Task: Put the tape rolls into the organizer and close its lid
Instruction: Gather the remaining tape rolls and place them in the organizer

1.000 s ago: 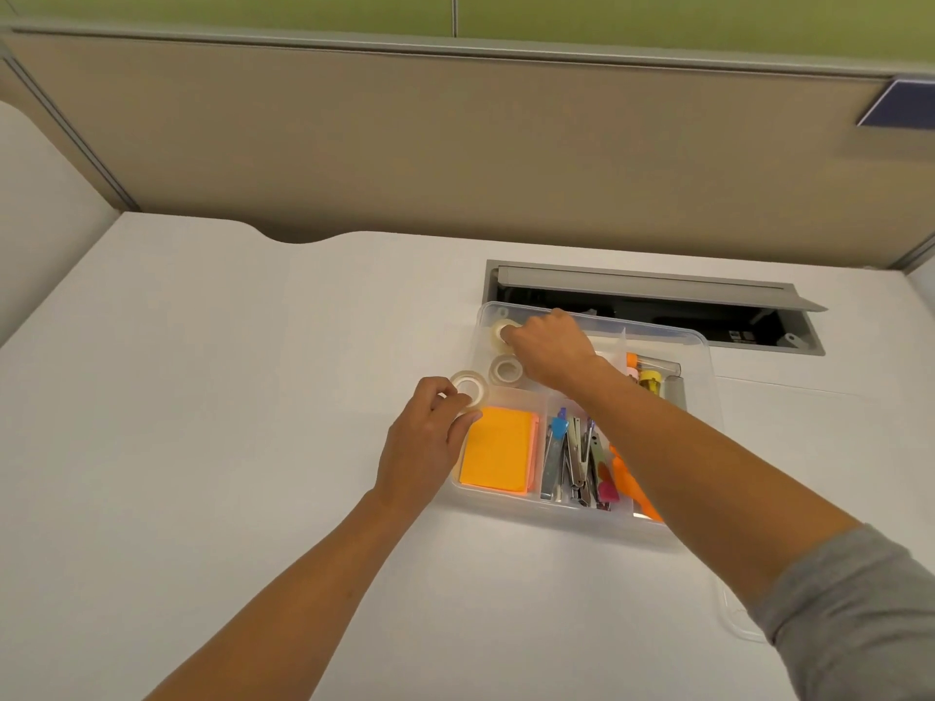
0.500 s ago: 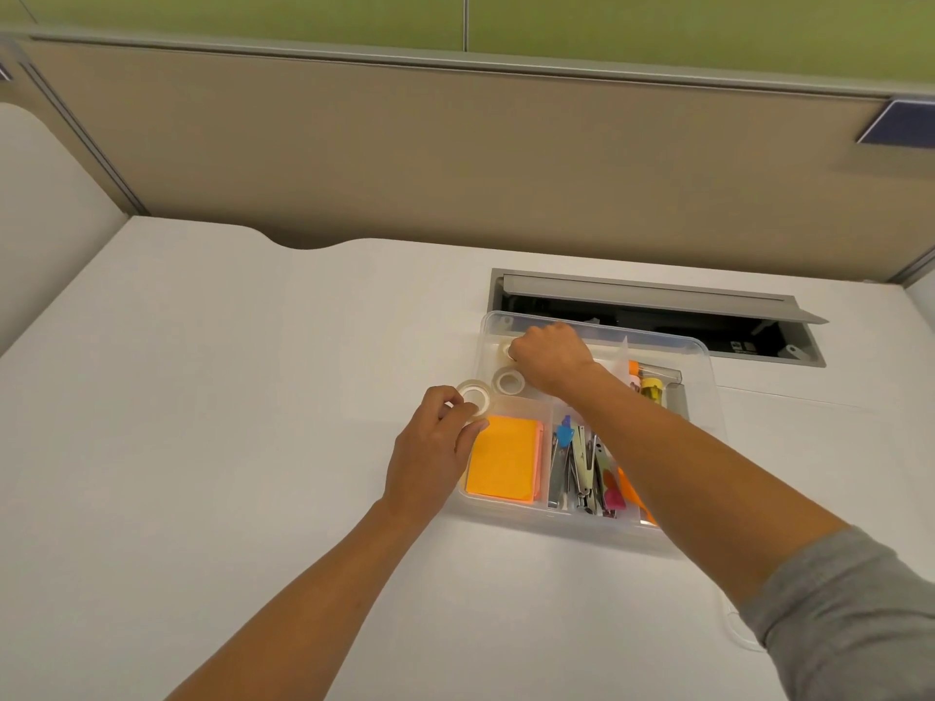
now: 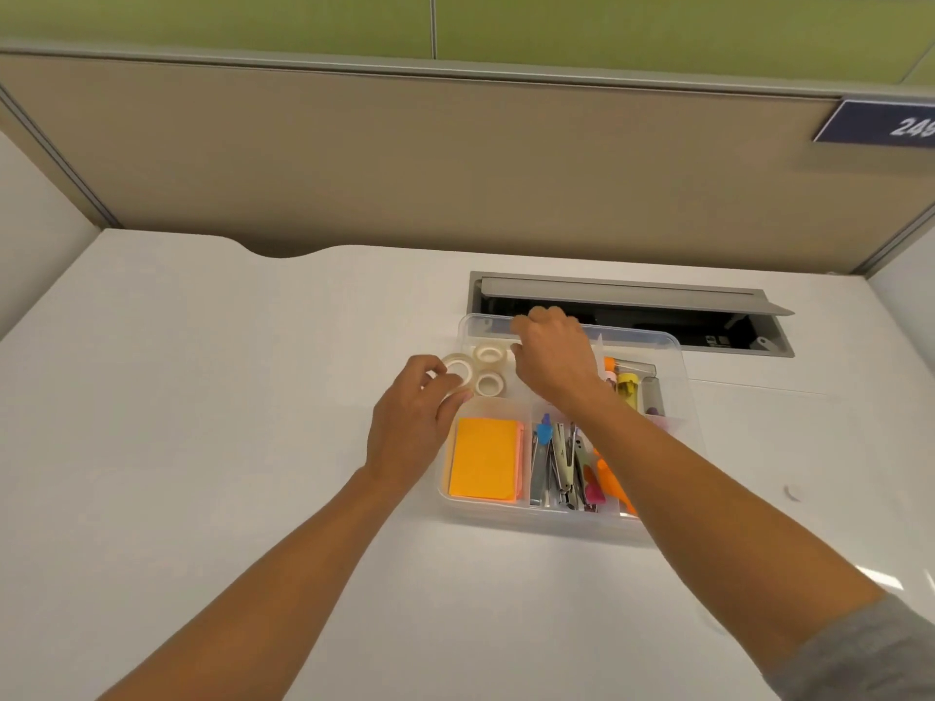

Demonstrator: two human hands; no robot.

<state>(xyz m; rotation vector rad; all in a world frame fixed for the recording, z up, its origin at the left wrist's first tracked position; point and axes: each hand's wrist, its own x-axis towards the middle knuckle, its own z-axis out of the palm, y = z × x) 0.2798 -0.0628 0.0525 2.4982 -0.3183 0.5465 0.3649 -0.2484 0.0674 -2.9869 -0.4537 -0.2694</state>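
A clear plastic organizer [image 3: 673, 356] stands open on the white desk. Two white tape rolls [image 3: 489, 353] [image 3: 490, 383] lie in its far left compartment. My left hand [image 3: 412, 422] holds a third white tape roll [image 3: 459, 369] over the organizer's left rim, beside those two. My right hand [image 3: 554, 354] hovers over the far compartments with fingers curled; what it holds, if anything, is hidden. An orange sticky-note pad [image 3: 484, 457] fills the near left compartment. The lid [image 3: 880, 579] shows only as a faint clear edge at the right.
Staplers and clips [image 3: 561, 462] sit in the middle compartment, and markers [image 3: 630, 387] at the far right. An open cable hatch [image 3: 632, 316] lies just behind the organizer. A beige partition wall [image 3: 455, 169] closes the desk's back.
My left hand has carried its tape roll right, from beside the organizer to over its left rim. My right hand has drawn back off the far roll, which now shows in the compartment.
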